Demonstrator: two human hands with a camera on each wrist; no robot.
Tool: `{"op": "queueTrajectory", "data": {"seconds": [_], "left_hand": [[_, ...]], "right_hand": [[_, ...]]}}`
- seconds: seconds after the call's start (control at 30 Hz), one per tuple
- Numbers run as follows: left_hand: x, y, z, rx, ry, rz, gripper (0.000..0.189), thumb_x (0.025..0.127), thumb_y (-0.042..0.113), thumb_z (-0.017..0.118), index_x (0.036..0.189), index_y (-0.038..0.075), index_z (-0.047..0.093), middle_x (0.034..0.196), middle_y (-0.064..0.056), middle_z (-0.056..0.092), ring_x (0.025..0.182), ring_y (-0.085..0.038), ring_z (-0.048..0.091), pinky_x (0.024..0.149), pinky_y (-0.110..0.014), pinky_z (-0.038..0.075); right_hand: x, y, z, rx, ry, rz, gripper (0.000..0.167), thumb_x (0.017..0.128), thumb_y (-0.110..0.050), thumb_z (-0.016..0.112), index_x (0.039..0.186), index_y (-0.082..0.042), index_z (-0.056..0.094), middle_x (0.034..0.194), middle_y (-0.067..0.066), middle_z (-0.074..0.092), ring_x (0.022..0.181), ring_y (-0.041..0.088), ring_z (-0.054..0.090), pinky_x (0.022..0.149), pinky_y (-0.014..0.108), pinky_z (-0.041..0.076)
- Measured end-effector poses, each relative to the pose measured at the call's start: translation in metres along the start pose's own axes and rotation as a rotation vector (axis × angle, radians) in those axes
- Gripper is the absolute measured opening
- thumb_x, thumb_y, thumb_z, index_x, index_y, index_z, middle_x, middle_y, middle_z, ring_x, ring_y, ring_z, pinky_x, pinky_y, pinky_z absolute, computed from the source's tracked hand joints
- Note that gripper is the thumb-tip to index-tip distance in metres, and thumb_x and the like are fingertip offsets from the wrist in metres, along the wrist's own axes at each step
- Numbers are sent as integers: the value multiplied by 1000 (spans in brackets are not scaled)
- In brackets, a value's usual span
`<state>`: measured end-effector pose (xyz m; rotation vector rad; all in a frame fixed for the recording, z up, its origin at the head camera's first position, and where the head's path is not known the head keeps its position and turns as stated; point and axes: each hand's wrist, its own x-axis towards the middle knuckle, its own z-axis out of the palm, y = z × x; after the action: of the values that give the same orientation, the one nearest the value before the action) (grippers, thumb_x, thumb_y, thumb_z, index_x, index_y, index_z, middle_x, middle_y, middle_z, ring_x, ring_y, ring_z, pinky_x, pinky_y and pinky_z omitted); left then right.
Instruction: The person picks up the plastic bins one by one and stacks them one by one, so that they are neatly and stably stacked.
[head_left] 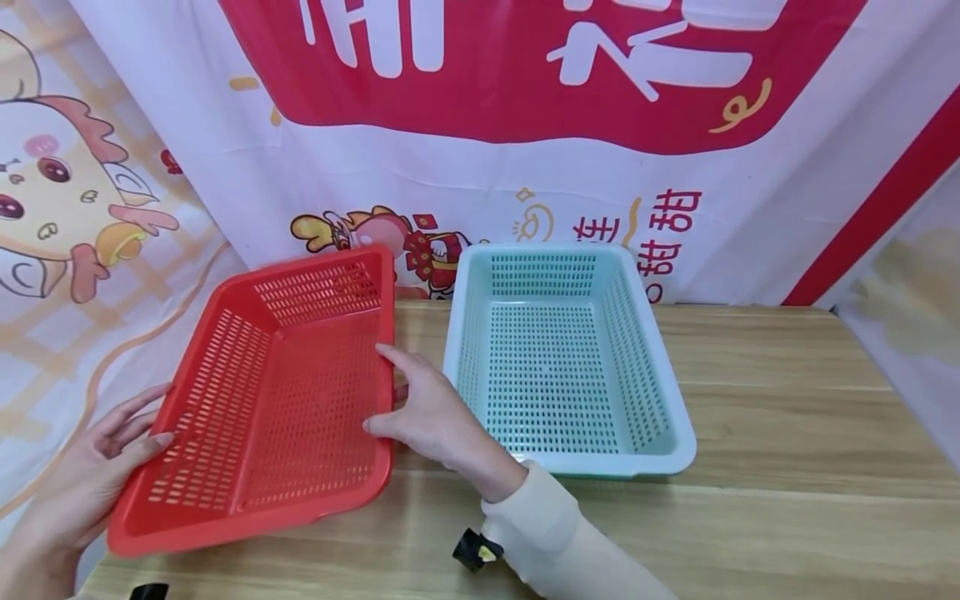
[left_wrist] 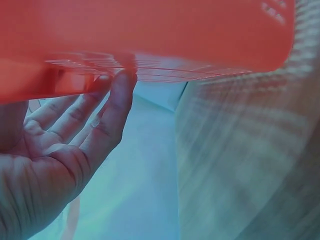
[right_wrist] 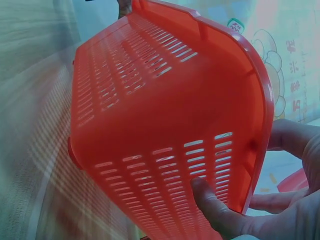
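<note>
A red perforated plastic basket [head_left: 315, 400] is tilted at the left of the head view, its right side higher. My left hand [head_left: 82, 483] holds its left rim, with the thumb over the edge and fingers against the outer side. In the left wrist view, fingertips of the left hand [left_wrist: 75, 130] touch the basket's underside edge [left_wrist: 200, 40]. Across from it, my right hand [head_left: 435, 412] grips the right rim. The right wrist view shows the slotted outer wall [right_wrist: 165, 100] of the basket and the right hand [right_wrist: 270, 210] with fingers on both sides of its rim.
A pale green perforated basket [head_left: 551, 375] stands upright on the wooden table [head_left: 795, 417], just right of the red one. Printed cloth [head_left: 487, 167] hangs behind the table, and patterned cloth [head_left: 90, 333] hangs at the left.
</note>
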<state>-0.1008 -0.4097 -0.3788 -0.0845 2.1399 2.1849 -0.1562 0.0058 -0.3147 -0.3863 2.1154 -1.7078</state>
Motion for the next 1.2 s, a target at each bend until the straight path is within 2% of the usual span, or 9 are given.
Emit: {"op": "queueTrajectory", "data": {"seconds": [0.1, 0.27, 0.47, 0.67, 0.9, 0.97, 1.2], "left_hand": [[1, 3, -2, -6, -18, 20, 63, 111, -5, 46, 159, 36, 41, 118, 15, 76, 90, -13, 81, 64, -41, 67], [1, 11, 2, 19, 9, 28, 65, 110, -5, 48, 159, 37, 43, 117, 17, 77, 89, -11, 80, 62, -39, 67], [2, 28, 12, 134, 75, -12, 67, 111, 3, 54, 165, 38, 36, 111, 25, 75, 81, -9, 79, 59, -39, 66], [3, 45, 20, 195, 76, 2, 70, 111, 4, 55, 168, 37, 34, 112, 29, 74, 79, -9, 79, 57, -40, 66], [5, 61, 31, 374, 104, -47, 73, 111, 14, 58, 171, 40, 25, 107, 38, 68, 75, -8, 78, 57, -42, 66], [6, 66, 34, 400, 107, -51, 72, 112, 15, 57, 171, 41, 24, 107, 39, 67, 74, -10, 79, 57, -42, 66], [7, 80, 57, 542, 114, -48, 72, 113, 23, 56, 171, 45, 20, 110, 44, 61, 76, -10, 79, 61, -41, 67]], "right_hand": [[-2, -1, -1, -7, 2, -3, 92, 86, -7, 86, 166, -23, 44, 142, 5, 57, 111, 17, 62, 83, 31, 67], [-6, -6, -4, -11, 16, -5, 94, 85, -8, 88, 166, -27, 43, 139, 2, 58, 112, 17, 62, 82, 34, 68], [-13, -15, -11, 2, 16, -13, 92, 87, -9, 86, 166, -29, 43, 133, 5, 64, 110, 17, 64, 81, 33, 68], [-19, -23, -20, -2, 40, -34, 88, 88, -10, 85, 165, -25, 45, 128, 4, 65, 106, 19, 66, 80, 33, 67], [-26, -33, -34, -2, 64, -56, 83, 91, -10, 81, 165, -21, 45, 125, 7, 64, 109, 23, 67, 79, 36, 68], [-28, -35, -38, -10, 67, -64, 82, 92, -10, 81, 165, -21, 45, 126, 8, 65, 109, 23, 67, 79, 36, 68], [-41, -41, -56, -30, 122, -66, 82, 90, -14, 83, 163, -27, 47, 134, 3, 64, 113, 24, 66, 79, 35, 68]]}}
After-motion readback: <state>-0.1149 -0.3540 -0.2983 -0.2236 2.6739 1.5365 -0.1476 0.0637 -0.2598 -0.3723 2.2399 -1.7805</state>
